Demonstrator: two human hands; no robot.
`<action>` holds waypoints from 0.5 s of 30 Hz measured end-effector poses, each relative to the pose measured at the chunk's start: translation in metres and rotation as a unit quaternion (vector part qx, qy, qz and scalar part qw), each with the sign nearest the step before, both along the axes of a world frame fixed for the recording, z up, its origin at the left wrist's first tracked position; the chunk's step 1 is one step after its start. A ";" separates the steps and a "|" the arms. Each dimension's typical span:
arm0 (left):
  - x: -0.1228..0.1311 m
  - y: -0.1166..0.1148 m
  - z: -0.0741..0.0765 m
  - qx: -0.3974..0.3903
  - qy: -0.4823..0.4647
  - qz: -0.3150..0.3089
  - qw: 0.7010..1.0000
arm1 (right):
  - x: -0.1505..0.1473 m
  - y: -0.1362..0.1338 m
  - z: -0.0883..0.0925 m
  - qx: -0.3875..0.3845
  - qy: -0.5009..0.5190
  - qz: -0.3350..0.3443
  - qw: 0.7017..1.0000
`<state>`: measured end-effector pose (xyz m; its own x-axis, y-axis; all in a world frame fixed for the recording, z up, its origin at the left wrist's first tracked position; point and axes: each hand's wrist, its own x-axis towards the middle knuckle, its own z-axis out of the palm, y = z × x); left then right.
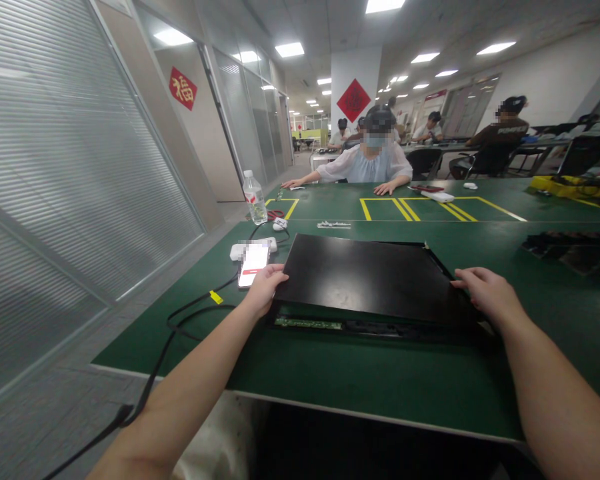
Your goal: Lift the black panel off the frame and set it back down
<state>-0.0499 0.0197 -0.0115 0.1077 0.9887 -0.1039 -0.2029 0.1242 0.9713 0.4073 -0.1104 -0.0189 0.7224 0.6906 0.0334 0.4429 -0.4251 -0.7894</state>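
Note:
Between my hands is a flat black screen panel (363, 273), its surface reflecting the ceiling light. My left hand (269, 287) pinches its left edge, and my right hand (483, 290) grips the right edge between thumb and fingers. The panel's near side is tilted up over a black frame. Along that frame's near edge show a green circuit board strip (307, 323) and a dark strip (380, 328). What lies under the panel is hidden. Just beyond my left hand lies a lit phone (254, 263), partly resting against a white power strip (237, 251).
A black cable (173, 327) with a yellow tag runs off the green table (370, 393) at left. A water bottle (255, 200) and red-handled scissors (276, 215) stand beyond. Dark parts (575, 250) lie at right. Across the table sits a masked person (370, 160), hands on the tabletop.

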 end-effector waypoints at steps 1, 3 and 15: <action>0.000 0.000 -0.001 0.001 0.001 0.000 1.000 | -0.003 0.000 0.003 -0.014 -0.008 -0.009 1.000; -0.001 0.001 -0.002 0.003 0.004 -0.001 1.000 | -0.006 0.000 0.006 -0.034 -0.021 -0.019 0.999; 0.000 0.000 0.000 -0.002 0.014 0.006 1.000 | -0.007 0.001 0.004 -0.034 -0.058 -0.007 0.998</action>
<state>-0.0497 0.0199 -0.0113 0.0935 0.9893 -0.1116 -0.1773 0.1269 0.9759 0.4007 -0.1091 -0.0150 0.7262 0.6839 0.0701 0.5225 -0.4827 -0.7028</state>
